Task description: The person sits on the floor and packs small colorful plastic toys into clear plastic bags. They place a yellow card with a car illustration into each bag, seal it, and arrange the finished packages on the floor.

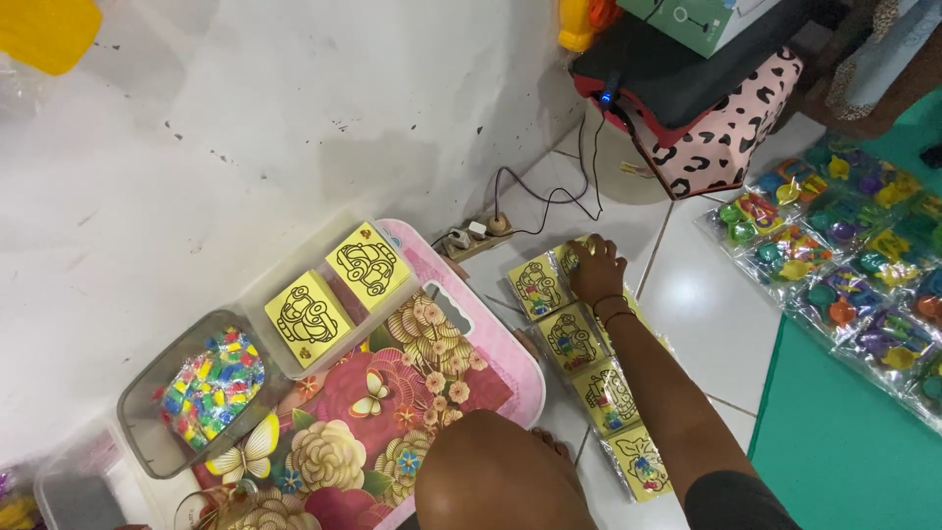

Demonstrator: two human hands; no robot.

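Observation:
My right hand (597,271) reaches out over the tiled floor and rests on the farthest yellow picture card (572,254), fingers curled on it. That card lies at the top of a row of yellow cards in clear sleeves: one (538,287) beside the hand, then others (572,340) (608,397) running back toward me under my forearm. My bare knee (491,476) is at the bottom. My left hand is out of view.
A pink floral tray (510,358) lies to the left, with a clear box holding two yellow cards (306,318) and a tub of small colourful pieces (208,393). A power strip (473,234) sits by the wall, an animal-print stool (731,132) behind, toy packs (844,231) on a green mat.

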